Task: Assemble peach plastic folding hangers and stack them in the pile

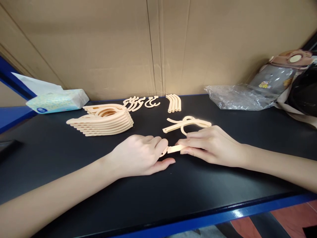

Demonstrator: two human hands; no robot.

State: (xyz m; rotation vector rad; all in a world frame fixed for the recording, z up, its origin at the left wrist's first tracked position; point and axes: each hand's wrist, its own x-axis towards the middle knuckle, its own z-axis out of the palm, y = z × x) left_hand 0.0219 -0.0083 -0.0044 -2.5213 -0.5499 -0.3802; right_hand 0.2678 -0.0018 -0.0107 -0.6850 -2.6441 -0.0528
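Observation:
My left hand (143, 155) is closed around a small cream plastic piece, mostly covered by the fingers, with its thumb stretched along the table. Between finger and thumb, my right hand (213, 145) pinches a cream plastic hanger arm (176, 148), whose end meets or nearly meets the left hand's piece. Just beyond the right hand, a loose hanger arm (173, 127) lies across a curved hanger part (170, 120); the fingers hide some of them. Left of the hands sits a stack of cream plastic hangers (109, 124).
Several hanger hooks (135, 103) and a row of hanger arms (173, 103) lie at the back of the black table (153, 205). A tissue pack (59, 100) is at back left. A clear plastic bag (235, 97) and a water bottle (277, 76) stand at right.

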